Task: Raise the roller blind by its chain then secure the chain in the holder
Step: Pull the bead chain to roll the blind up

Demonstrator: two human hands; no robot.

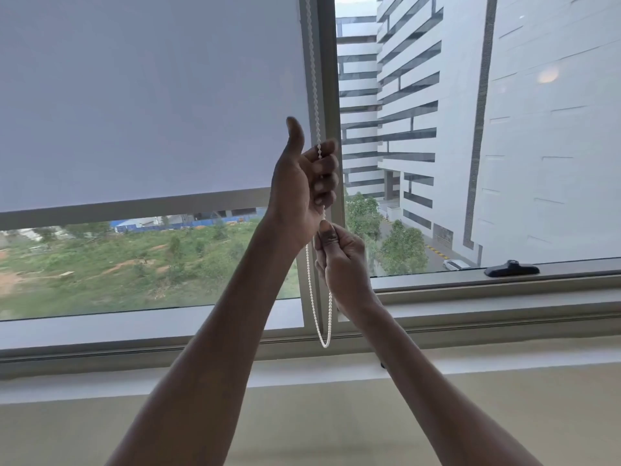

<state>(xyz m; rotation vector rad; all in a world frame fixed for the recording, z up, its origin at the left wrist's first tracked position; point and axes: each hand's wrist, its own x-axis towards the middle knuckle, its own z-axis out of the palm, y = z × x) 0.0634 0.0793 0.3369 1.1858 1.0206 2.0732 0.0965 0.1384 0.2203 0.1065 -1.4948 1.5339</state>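
Head view, beaded chain, both hands gripping

I see a pale grey, plain blind with a darker grey bottom bar. The chain is white, a string of small beads. The frame is dull grey-silver. Outside, a white building carries dark horizontal stripes (its windows). The ground is green with orange-brown patches. The handle is black. The wall is beige.
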